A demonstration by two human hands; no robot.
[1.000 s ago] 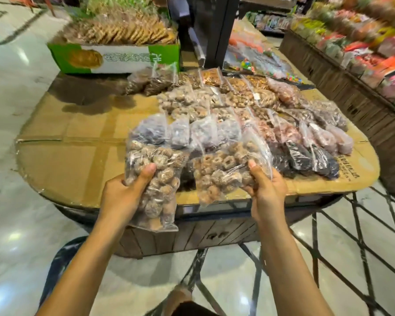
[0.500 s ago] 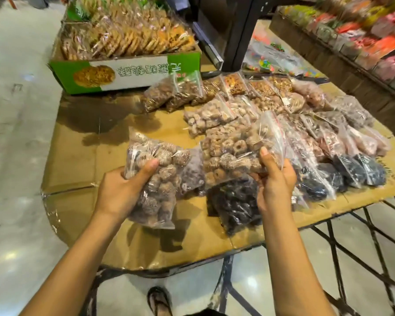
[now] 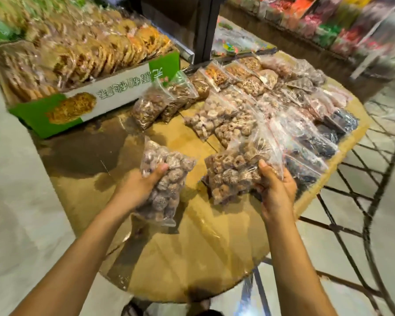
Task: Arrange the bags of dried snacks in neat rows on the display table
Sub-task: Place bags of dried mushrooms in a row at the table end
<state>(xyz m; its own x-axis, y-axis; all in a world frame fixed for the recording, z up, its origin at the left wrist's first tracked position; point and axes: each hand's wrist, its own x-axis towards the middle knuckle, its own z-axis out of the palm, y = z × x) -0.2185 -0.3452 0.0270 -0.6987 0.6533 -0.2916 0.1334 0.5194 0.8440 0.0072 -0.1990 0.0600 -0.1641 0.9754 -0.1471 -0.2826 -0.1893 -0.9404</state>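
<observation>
My left hand (image 3: pixel 138 187) grips a clear bag of round brownish-purple dried snacks (image 3: pixel 167 179), held above the cardboard-covered display table (image 3: pixel 192 258). My right hand (image 3: pixel 276 190) holds a clear bag of ring-shaped brown snacks (image 3: pixel 235 172) by its right edge, low over the table next to the rows. Several clear snack bags (image 3: pixel 249 106) lie in slanting rows across the table's right half, light brown ones at the back, dark ones (image 3: pixel 324 142) at the right.
A green-and-white carton (image 3: pixel 105 96) full of packed biscuits stands at the table's back left. A dark pillar (image 3: pixel 205 26) rises behind the rows. Shelves of coloured packets (image 3: pixel 328 26) run along the far right. A metal grid rack (image 3: pixel 363 201) stands right of the table.
Both hands have carried their bags forward over the table, the right-hand bag coming down toward the near end of the rows. My view has shifted closer and lower.
</observation>
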